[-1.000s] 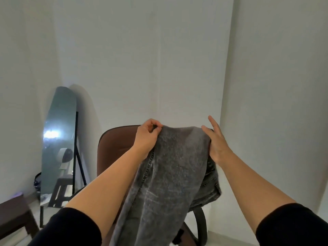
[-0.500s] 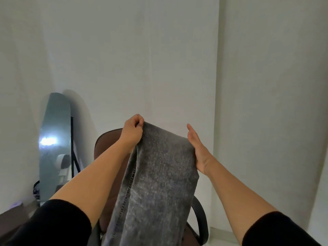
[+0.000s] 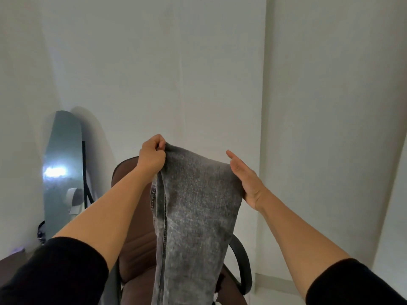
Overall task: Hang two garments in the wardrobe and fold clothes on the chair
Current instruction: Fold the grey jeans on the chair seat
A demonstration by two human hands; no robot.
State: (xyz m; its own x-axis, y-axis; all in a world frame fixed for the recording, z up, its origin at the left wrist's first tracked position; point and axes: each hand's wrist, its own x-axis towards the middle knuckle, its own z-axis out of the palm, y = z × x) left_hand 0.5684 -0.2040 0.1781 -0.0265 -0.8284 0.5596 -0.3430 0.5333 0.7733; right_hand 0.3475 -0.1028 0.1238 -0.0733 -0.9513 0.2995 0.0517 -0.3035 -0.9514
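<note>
I hold a pair of grey denim jeans (image 3: 193,216) up in front of me, over the brown office chair (image 3: 136,249). My left hand (image 3: 152,156) grips the top left corner in a closed fist. My right hand (image 3: 244,179) holds the top right edge with its fingers stretched out straight; its thumb is hidden behind the cloth. The jeans hang down folded lengthwise, a stitched seam running along their left side, and they cover part of the chair's seat.
A tall mirror (image 3: 61,172) on a black stand leans against the left wall and reflects a bright light. White walls meet in a corner behind the chair. The chair's black armrest (image 3: 242,265) sticks out at the right. A dark surface (image 3: 11,260) shows at bottom left.
Both hands have lifted the top of the jeans higher and drawn it flatter. The bunched part that hung at the right a second ago is out of sight.
</note>
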